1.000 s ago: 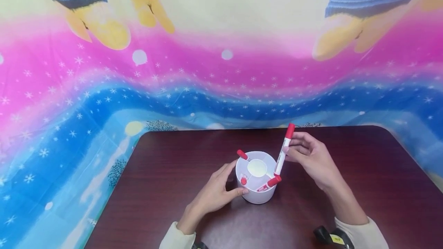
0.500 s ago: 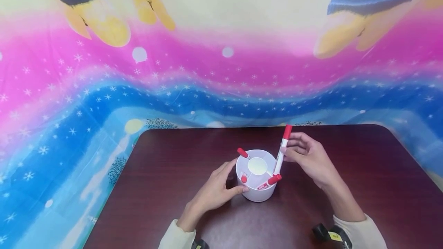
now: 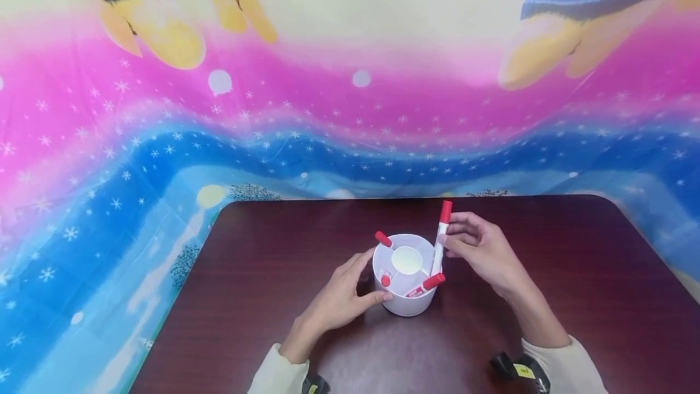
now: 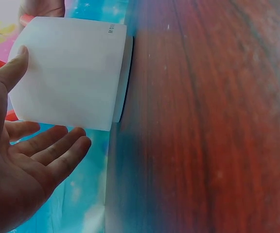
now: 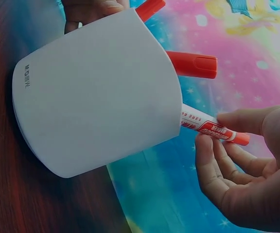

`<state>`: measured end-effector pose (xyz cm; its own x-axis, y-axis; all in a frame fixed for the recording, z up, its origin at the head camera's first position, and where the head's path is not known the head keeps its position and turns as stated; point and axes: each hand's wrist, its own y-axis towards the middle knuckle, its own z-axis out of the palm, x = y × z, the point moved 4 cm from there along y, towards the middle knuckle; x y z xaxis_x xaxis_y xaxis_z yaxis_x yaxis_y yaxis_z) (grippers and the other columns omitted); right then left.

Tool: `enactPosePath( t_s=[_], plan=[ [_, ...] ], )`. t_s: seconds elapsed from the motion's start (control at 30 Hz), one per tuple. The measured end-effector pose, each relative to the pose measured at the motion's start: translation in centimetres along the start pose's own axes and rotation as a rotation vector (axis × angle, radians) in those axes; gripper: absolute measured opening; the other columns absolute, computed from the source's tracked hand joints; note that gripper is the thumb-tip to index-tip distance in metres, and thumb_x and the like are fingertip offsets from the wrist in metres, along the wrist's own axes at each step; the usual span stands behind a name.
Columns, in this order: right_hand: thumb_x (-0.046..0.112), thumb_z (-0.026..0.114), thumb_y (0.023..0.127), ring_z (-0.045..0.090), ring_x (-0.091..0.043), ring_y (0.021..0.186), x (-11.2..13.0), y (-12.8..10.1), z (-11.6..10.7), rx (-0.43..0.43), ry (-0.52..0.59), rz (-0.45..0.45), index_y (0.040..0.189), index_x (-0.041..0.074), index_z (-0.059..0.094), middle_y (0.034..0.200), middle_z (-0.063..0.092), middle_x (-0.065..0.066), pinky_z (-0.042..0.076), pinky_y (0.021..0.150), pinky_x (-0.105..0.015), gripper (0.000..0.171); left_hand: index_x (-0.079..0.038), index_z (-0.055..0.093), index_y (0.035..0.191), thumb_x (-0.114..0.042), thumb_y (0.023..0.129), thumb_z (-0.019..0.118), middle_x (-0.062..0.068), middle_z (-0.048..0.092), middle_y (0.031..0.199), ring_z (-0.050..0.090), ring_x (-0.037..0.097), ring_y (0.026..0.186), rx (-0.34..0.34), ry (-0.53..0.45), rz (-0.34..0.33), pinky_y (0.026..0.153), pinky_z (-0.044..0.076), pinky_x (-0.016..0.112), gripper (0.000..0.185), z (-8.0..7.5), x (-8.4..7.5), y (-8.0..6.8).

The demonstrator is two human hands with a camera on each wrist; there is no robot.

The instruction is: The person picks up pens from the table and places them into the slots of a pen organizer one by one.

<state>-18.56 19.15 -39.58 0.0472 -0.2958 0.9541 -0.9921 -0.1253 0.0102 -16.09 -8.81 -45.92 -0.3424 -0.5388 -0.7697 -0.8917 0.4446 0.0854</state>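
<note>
A white round pen holder (image 3: pixel 406 303) stands on the dark wooden table (image 3: pixel 262 272). Three red-capped markers lean in its compartments: one at the back left (image 3: pixel 384 239), one at the left (image 3: pixel 385 280), one at the front right (image 3: pixel 427 285). My right hand (image 3: pixel 458 242) pinches a fourth red-capped marker (image 3: pixel 440 239), which stands nearly upright with its lower end inside the holder's right side. In the right wrist view the marker (image 5: pixel 209 129) sticks out of the holder (image 5: pixel 96 92) between my thumb and fingers. My left hand (image 3: pixel 343 303) touches the holder's left side; its thumb (image 4: pixel 11 73) rests on the wall (image 4: pixel 72 73), fingers straight.
A bright cartoon cloth (image 3: pixel 350 108) hangs behind and drapes past the table's far edge. Bare tabletop (image 3: pixel 574 272) lies to the right and left of the holder. Cream sleeves and wrist-worn cameras (image 3: pixel 516 369) sit at the bottom edge.
The held marker has gone lower into the holder and stands more upright; my right hand has shifted slightly left with it. My left hand has stayed on the holder.
</note>
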Motion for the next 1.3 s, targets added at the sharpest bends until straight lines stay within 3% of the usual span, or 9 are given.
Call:
enactPosePath(
  t_s=[0.43,0.67,0.87,1.07,1.3],
  plan=[
    [0.018,0.077,0.101,0.076,-0.015,0.101,-0.6,0.2,-0.1,-0.002,-0.072,-0.003,0.146,-0.001,0.059,0.127,0.07,-0.025,0.064,0.081,-0.023,0.051,-0.031,0.035,0.168,-0.055,0.091,0.082,-0.002,0.056,0.156,0.057,0.017,0.142,0.008,0.004,0.006,0.115,0.056,0.044,0.094,0.3,-0.6,0.7],
    [0.018,0.077,0.101,0.076,-0.012,0.099,-0.8,0.1,-0.2,-0.013,-0.07,-0.005,0.145,-0.001,0.061,0.127,0.071,-0.025,0.066,0.081,-0.027,0.051,-0.031,0.034,0.169,-0.057,0.091,0.082,-0.002,0.056,0.157,0.057,0.017,0.142,0.017,0.001,0.004,0.114,0.056,0.044,0.095,0.5,-0.9,0.8],
    [0.026,0.073,0.105,0.076,-0.024,0.105,-0.9,0.0,-0.6,-0.026,-0.131,0.001,0.148,0.001,0.059,0.129,0.071,-0.024,0.064,0.082,-0.025,0.052,-0.03,0.034,0.169,-0.056,0.091,0.082,-0.001,0.056,0.157,0.058,0.018,0.141,0.02,-0.005,0.003,0.114,0.056,0.043,0.095,0.6,-1.0,0.8],
    [0.037,0.067,0.108,0.075,-0.014,0.102,-0.5,-0.1,-1.3,-0.054,-0.178,0.032,0.151,0.006,0.057,0.133,0.07,-0.023,0.063,0.084,-0.019,0.054,-0.03,0.034,0.169,-0.055,0.091,0.082,-0.001,0.055,0.157,0.057,0.017,0.142,0.02,0.001,0.005,0.115,0.055,0.043,0.095,0.6,-0.9,0.8],
    [0.036,0.064,0.109,0.073,-0.001,0.098,-0.1,-0.6,-2.2,-0.081,-0.181,0.0,0.151,0.005,0.057,0.132,0.07,-0.024,0.061,0.084,-0.016,0.053,-0.032,0.033,0.169,-0.056,0.091,0.082,-0.002,0.056,0.157,0.057,0.017,0.141,0.018,0.005,-0.002,0.115,0.056,0.044,0.095,0.8,-0.7,0.5]
  ],
)
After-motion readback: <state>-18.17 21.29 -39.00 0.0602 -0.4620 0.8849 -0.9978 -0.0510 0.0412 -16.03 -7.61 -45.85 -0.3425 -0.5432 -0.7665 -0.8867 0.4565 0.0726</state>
